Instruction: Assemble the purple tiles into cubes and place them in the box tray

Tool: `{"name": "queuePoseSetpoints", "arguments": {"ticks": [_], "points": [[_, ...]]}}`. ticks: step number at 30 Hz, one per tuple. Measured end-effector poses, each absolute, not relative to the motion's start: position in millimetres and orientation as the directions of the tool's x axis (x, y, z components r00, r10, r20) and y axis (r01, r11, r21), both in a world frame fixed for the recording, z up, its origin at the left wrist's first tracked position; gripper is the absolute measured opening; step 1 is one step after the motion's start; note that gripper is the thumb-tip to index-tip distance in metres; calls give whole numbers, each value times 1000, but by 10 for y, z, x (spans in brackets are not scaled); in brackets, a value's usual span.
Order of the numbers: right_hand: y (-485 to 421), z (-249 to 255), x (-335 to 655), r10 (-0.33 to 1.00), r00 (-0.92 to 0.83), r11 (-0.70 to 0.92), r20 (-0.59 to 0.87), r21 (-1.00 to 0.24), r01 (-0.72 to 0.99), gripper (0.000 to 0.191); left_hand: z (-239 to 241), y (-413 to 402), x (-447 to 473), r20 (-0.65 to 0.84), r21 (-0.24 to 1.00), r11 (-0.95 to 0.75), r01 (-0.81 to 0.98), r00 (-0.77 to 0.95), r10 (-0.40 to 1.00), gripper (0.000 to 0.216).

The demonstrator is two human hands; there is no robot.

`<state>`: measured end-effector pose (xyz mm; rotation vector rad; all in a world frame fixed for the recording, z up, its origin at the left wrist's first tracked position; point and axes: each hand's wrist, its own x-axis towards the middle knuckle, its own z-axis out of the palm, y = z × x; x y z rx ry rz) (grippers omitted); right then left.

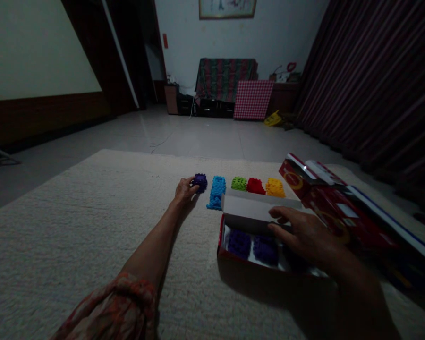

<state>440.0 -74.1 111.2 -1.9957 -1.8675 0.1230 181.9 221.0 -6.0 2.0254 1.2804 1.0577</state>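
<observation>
My left hand is closed on a small purple piece with notched edges, at or just above the mat. To its right lie light blue notched pieces, then green, red and yellow ones in a row. Nearer to me stands an open cardboard box with its white flap raised. Inside it sit more purple notched pieces. Over the box's right half is my right hand, thumb and fingers apart, holding nothing visible. It hides part of the contents.
Red cartons lie on the right side of the cream mat. Past the mat, tiled floor runs to a low cabinet and a red checked cloth. A dark curtain hangs on the right.
</observation>
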Motion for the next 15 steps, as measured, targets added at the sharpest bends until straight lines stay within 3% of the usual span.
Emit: {"name": "queuePoseSetpoints", "arguments": {"ticks": [6, 15], "points": [[-758, 1108, 4421, 967, 105, -24, 231, -331, 943, 35, -123, 2157, 1804, 366, 726, -410, 552, 195, 910, 44], [-785, 1177, 4391, 959, 109, -21, 262, -318, 948, 31, -62, 2000, 1747, 310, 791, -375, 484, 211, 927, 26]]}}
